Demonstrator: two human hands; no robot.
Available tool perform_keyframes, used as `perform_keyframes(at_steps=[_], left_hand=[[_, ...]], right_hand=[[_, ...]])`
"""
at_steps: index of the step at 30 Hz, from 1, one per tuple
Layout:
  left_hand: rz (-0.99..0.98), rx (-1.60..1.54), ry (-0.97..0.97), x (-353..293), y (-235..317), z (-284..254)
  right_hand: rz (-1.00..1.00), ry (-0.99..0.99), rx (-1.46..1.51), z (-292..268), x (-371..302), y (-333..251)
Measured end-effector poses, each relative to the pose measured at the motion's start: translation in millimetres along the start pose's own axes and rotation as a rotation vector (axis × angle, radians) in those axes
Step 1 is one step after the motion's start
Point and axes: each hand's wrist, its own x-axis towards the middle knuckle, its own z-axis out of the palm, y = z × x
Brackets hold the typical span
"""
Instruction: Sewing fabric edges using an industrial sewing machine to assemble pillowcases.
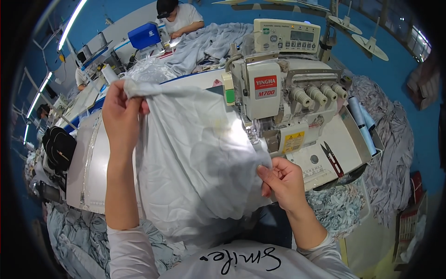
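A large pale grey-white piece of fabric (186,153) is stretched between my hands and hangs down toward my lap. Raised at the far left, my left hand (121,114) pinches its upper corner. My right hand (281,181) grips the fabric's right edge between thumb and fingers, just below the needle area. The overlock sewing machine (262,88), white with several tension knobs, stands to the right, its lamp lighting the cloth by the presser foot (253,132). Whether the edge lies under the foot I cannot tell.
Red-handled thread snips (332,160) lie on the machine bed at right. A control panel (286,37) tops the machine. Grey fabric heaps (388,139) hang at right, and more cloth (76,237) lies lower left. Across the table, a person (179,18) works at a blue machine (144,36).
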Motion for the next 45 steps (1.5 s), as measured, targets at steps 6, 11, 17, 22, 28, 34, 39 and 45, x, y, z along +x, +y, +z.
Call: perform_keyframes(at_steps=[6,11,17,22,28,34,39,45], left_hand=[[0.072,0.129,0.031,41,15,5],[0.138,0.173,0.129,55,25,-2],[-0.029,0.801,-0.681,-146,-11,-17],[-0.109,0.558,0.033,-159,-30,-23],[0.259,0.607,0.274,-46,1,-10],[0.136,0.678,0.116,5,13,-26],[-0.057,0.771,-0.412,-159,-24,-40],[0.029,0.705,0.265,-128,-34,-55]], right_hand=[[0.007,-0.021,0.017,2,0,-3],[0.006,-0.034,0.023,3,-1,-5],[0.023,0.028,-0.063,1,4,-4],[-0.015,-0.045,-0.017,1,-1,-6],[-0.002,-0.036,0.019,-1,3,0],[-0.001,-0.065,0.074,3,-1,-6],[0.038,-0.029,0.04,2,3,-4],[0.027,-0.062,0.051,2,2,-5]])
